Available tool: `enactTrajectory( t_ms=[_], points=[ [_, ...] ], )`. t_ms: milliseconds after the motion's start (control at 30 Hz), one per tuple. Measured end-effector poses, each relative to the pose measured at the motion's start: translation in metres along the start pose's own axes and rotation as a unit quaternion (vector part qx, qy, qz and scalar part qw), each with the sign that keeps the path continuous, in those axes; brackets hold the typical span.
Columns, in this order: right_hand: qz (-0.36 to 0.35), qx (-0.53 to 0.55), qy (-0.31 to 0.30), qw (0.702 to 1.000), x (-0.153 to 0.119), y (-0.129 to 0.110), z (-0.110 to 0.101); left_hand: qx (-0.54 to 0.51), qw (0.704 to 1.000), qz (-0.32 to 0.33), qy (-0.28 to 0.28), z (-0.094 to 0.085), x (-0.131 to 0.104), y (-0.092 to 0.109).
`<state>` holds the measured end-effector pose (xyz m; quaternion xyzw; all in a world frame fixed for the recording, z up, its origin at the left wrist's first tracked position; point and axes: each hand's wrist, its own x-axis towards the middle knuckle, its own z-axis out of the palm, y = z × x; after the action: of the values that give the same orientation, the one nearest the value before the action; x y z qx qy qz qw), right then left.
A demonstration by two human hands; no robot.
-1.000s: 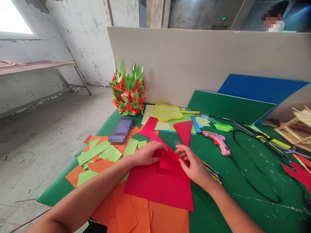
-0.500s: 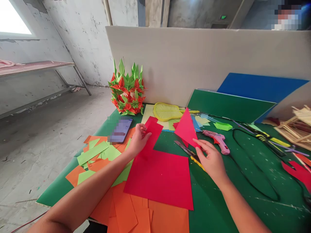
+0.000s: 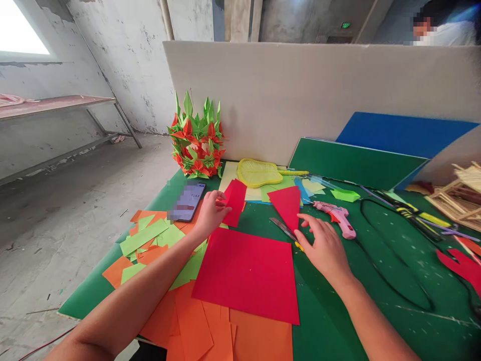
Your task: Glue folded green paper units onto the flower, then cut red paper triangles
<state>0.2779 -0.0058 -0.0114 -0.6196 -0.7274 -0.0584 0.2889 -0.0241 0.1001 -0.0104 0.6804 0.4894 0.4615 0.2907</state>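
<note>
Beside the red paper strips is my left hand, its fingers loosely bent and apart; the strips lie on the table, partly behind the fingertips. My right hand is open, thumb and fingers spread at the right edge of a red paper triangle that rests on the table. Under and beside that triangle lies a yellow-handled cutting tool with a metal blade, its handle mostly hidden by my right hand. A large red paper sheet lies flat between my forearms.
Orange sheets and green scraps cover the left front. A phone and a folded-paper vase shape stand farther back. A yellow fly swatter, pink glue gun and its cable lie on the table. One person is beyond the board.
The red triangle has come down onto the table and my right hand's fingers have parted from it. The red strips now lie farther back, off the large sheet, with my left fingers loosened.
</note>
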Motion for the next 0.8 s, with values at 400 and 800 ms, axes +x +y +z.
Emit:
enactTrajectory(
  t_ms=[400,800],
  points=[
    [-0.005,0.017,-0.079,0.997,0.0014,-0.0056,-0.0017,0.118,0.992,0.053,-0.001,-0.0040,0.0018,0.0030],
    [0.009,0.063,-0.054,0.996,-0.0020,-0.0044,-0.0001,0.197,0.977,0.065,-0.043,-0.0020,0.0035,-0.0053]
  ],
)
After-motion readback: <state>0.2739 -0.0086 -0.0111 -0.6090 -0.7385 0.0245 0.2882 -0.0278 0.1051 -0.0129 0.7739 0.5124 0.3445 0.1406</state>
